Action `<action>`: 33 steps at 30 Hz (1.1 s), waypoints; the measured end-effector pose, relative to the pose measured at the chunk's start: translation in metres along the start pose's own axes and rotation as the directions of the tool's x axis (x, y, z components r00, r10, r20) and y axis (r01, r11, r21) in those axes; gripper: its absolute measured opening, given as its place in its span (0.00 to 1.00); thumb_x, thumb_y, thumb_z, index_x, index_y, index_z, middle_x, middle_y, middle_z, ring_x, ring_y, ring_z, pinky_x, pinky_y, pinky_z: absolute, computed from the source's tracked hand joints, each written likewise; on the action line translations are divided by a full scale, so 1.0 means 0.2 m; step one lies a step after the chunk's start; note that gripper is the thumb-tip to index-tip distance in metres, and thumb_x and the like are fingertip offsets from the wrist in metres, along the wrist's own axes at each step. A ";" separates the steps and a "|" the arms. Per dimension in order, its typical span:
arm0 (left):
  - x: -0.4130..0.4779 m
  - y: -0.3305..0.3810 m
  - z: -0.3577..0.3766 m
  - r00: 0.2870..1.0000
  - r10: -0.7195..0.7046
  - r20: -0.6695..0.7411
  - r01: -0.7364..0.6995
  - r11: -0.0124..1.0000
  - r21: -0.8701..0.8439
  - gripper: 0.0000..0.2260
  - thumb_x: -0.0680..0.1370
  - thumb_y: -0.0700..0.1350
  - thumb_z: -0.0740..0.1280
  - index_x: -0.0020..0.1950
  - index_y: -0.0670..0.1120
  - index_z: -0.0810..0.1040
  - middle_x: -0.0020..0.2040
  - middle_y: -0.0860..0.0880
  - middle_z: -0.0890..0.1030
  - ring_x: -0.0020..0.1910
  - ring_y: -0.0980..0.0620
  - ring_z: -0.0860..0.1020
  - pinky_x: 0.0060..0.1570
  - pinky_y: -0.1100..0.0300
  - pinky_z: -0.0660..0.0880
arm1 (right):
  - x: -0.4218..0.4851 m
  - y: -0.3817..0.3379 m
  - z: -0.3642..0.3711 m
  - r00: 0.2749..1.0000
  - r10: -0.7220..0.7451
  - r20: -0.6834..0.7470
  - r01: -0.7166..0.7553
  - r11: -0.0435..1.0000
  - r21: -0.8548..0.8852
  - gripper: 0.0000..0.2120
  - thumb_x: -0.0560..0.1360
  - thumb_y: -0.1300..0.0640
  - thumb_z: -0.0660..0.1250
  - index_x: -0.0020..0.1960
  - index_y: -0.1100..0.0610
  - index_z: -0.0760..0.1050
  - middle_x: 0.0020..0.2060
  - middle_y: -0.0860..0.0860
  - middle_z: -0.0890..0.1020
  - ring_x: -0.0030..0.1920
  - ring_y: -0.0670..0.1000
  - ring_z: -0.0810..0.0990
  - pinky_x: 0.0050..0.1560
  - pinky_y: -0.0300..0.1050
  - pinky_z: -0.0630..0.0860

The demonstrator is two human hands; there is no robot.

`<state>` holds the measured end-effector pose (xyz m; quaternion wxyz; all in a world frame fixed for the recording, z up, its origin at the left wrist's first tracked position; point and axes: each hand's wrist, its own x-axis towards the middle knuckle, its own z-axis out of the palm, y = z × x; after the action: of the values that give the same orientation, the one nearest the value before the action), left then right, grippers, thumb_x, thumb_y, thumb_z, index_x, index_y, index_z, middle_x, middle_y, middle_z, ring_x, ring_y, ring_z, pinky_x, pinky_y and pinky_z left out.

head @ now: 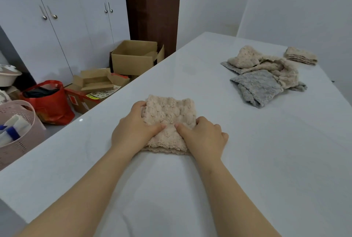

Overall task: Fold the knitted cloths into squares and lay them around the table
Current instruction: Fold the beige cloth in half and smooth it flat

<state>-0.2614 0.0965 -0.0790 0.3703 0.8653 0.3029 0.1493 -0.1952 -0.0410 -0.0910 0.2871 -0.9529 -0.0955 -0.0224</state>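
left hand [133, 130] grips left edge of folded beige cloth [169, 116], thumb on top | cloth lies near-centre on white counter [257, 151] | right hand [204, 135] grips its right edge, thumb on top | far right: loose heap of cloths [262, 78], beige and grey; folded stack [301, 56] just beyond

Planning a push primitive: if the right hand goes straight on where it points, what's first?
The beige cloth, whose right edge the right hand grips. Past it the line looks free over bare table to the left edge, though depth is hard to judge.
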 end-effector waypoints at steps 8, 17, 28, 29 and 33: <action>-0.09 0.04 -0.02 0.992 -0.125 0.003 0.121 0.960 -0.252 0.38 0.71 0.52 0.72 0.74 0.55 0.53 0.46 0.46 0.77 0.43 0.52 0.77 0.42 0.59 0.72 | -0.02 0.04 -0.11 0.969 -0.033 0.245 -0.002 0.990 0.142 0.15 0.73 0.42 0.64 0.46 0.53 0.68 0.44 0.48 0.76 0.53 0.54 0.72 0.51 0.47 0.60; -0.27 0.21 -0.11 0.717 -0.439 0.540 0.656 0.688 -0.311 0.22 0.69 0.42 0.75 0.60 0.42 0.73 0.51 0.46 0.80 0.48 0.48 0.80 0.44 0.57 0.78 | -0.22 0.08 -0.36 0.848 0.145 0.510 -0.442 0.724 0.529 0.12 0.73 0.58 0.67 0.53 0.54 0.67 0.47 0.51 0.77 0.49 0.53 0.79 0.50 0.53 0.79; -0.62 0.37 0.06 0.735 -0.616 0.283 0.656 0.543 -0.524 0.05 0.73 0.44 0.71 0.45 0.46 0.77 0.44 0.47 0.80 0.41 0.50 0.78 0.34 0.60 0.73 | -0.28 0.35 -0.57 0.714 -0.072 0.696 -0.507 0.632 0.586 0.19 0.73 0.65 0.65 0.62 0.55 0.67 0.51 0.50 0.77 0.50 0.50 0.79 0.47 0.45 0.80; -0.67 0.41 0.10 0.733 -0.628 0.263 0.647 0.524 -0.554 0.04 0.73 0.44 0.71 0.43 0.47 0.76 0.44 0.48 0.80 0.41 0.51 0.78 0.34 0.60 0.73 | -0.28 0.40 -0.60 0.698 -0.089 0.711 -0.516 0.625 0.585 0.18 0.73 0.65 0.65 0.61 0.55 0.67 0.50 0.50 0.77 0.50 0.50 0.79 0.47 0.44 0.80; -0.94 0.54 0.23 0.693 -0.683 0.231 0.635 0.427 -0.644 0.04 0.74 0.44 0.70 0.44 0.46 0.77 0.44 0.47 0.81 0.42 0.49 0.79 0.36 0.59 0.74 | -0.32 0.61 -0.70 0.616 -0.101 0.781 -0.601 0.581 0.549 0.19 0.74 0.64 0.65 0.61 0.51 0.66 0.52 0.50 0.78 0.52 0.52 0.79 0.53 0.52 0.79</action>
<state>-0.3394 -0.1061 -0.0370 0.6781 0.4714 0.5508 0.1208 -0.2325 -0.2286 -0.0460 0.6006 -0.6534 -0.0514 0.4579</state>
